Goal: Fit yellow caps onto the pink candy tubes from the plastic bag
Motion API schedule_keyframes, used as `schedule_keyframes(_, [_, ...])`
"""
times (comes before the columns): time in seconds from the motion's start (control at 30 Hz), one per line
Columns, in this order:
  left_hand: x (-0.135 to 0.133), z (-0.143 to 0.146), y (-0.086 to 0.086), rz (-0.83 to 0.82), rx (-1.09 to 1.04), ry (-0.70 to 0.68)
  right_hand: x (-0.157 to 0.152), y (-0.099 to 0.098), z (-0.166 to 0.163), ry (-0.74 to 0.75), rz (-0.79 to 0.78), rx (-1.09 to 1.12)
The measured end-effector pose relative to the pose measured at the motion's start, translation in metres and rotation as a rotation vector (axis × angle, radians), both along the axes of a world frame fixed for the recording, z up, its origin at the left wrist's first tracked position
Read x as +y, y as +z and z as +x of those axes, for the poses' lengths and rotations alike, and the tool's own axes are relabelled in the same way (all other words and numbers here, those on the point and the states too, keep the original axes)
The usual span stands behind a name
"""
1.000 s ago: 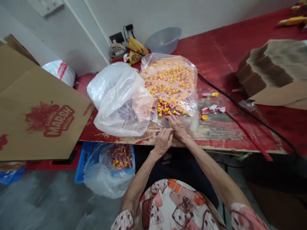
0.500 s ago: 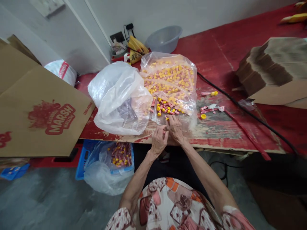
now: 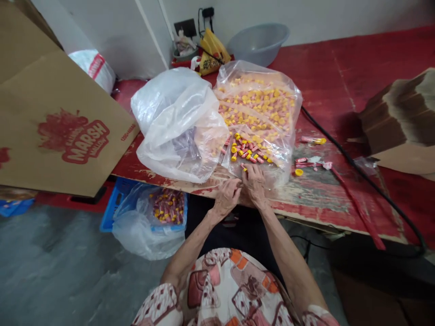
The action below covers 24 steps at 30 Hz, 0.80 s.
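At the table's front edge, my right hand [image 3: 254, 182] has its fingers bent around a small pink tube with a yellow cap [image 3: 244, 167], which shows at the fingertips. Close beside it, my left hand [image 3: 227, 197] is closed, thumb and fingers together; what it holds, if anything, is hidden. Just beyond the hands, several loose pink tubes with yellow caps [image 3: 251, 149] lie at the mouth of a clear plastic bag [image 3: 288, 97] full of the same kind. To the left, a white translucent bag [image 3: 166, 104] contains clear, purplish tube-like pieces.
A blue crate [image 3: 110, 213] below the table holds filled tubes in a plastic liner. A cardboard box [image 3: 41, 149] stands left, folded cardboard [image 3: 404, 122] right. A black cable [image 3: 350, 158] crosses the red table [image 3: 326, 63]; a basin [image 3: 261, 45] sits behind. A loose yellow cap [image 3: 298, 172] lies right.
The view has shifted, so the table items appear farther right. My hands have moved slightly apart, and the yellow-capped tube now shows at my right fingertips.
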<state>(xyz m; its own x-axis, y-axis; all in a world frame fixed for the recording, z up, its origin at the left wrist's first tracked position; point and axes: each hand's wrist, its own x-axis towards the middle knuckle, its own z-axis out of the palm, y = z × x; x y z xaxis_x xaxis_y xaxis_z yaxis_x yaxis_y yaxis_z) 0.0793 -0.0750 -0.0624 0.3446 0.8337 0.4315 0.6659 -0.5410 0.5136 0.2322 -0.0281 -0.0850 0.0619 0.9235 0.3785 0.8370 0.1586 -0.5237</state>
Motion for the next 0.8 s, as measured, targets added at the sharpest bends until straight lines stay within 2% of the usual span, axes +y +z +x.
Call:
schedule_keyframes(0.23, [-0.0038, -0.0016, 0.0002, -0.036, -0.02, 0.069, -0.0021, 0.0033, 0.0028, 0.012, 0.025, 0.001])
schedule_keyframes(0.8, [-0.0031, -0.0001, -0.004, -0.037, 0.012, 0.06, -0.0025, 0.0052, 0.0026, 0.002, 0.008, 0.078])
